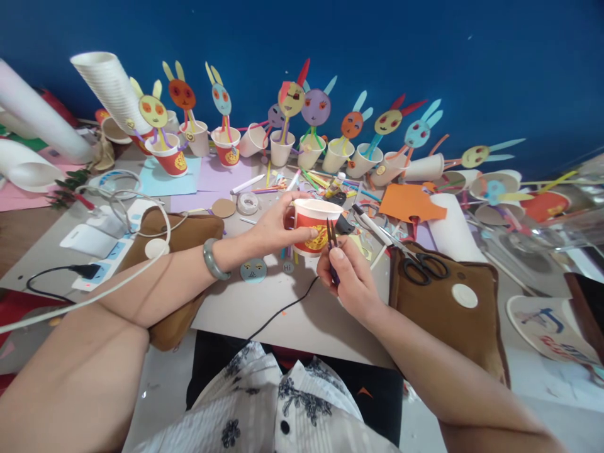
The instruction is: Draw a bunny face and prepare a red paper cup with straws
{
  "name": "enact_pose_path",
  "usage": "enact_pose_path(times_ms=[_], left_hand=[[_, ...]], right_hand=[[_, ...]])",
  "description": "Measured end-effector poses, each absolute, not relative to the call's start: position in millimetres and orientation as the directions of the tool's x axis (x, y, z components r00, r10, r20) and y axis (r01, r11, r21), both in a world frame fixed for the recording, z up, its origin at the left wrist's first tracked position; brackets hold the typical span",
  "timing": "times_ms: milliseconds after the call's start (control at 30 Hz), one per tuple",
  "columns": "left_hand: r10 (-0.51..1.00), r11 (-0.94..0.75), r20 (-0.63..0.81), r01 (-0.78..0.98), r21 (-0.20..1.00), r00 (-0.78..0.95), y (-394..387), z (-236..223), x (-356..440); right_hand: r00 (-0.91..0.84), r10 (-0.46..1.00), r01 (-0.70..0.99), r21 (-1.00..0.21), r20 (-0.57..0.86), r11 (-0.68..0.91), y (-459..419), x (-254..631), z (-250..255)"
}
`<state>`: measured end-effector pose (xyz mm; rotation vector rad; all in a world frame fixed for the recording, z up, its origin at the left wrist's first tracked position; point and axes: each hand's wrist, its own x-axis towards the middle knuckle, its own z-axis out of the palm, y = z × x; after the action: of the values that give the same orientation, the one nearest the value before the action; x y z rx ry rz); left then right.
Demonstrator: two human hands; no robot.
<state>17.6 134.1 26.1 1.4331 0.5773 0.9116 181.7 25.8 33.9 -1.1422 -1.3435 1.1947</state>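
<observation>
My left hand is wrapped round a red paper cup with a white rim and gold print, holding it upright just above the table. My right hand pinches small dark thread snips, their blades pointing up against the cup's right side. A grey-green bangle sits on my left wrist. A small blue paper face lies on the table below the cup.
A row of paper-cup rabbits lines the back by the blue wall. Black scissors lie on a brown cushion at the right. An orange paper sheet, straws, tape roll, stacked white cups and cables crowd the table.
</observation>
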Motion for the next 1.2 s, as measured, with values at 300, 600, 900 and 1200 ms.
enact_pose_path(times_ms=[300, 600, 900, 1200], left_hand=[[0.842, -0.066, 0.166, -0.207, 0.976, 0.513, 136, 30, 15], [0.832, -0.128, 0.213, -0.196, 0.972, 0.513, 137, 28, 15], [0.815, -0.135, 0.234, -0.220, 0.966, 0.530, 137, 26, 17], [0.771, -0.254, 0.333, -0.217, 0.942, 0.542, 140, 18, 20]], right_hand=[[-0.123, 0.988, 0.054, -0.994, 0.093, 0.100, 23, 181, 32], [-0.160, 0.987, 0.029, -0.999, 0.026, 0.031, 23, 177, 30], [-0.150, 0.989, 0.013, -1.000, 0.007, 0.009, 22, 175, 31], [-0.137, 0.990, -0.021, -1.000, 0.011, 0.009, 22, 174, 33]])
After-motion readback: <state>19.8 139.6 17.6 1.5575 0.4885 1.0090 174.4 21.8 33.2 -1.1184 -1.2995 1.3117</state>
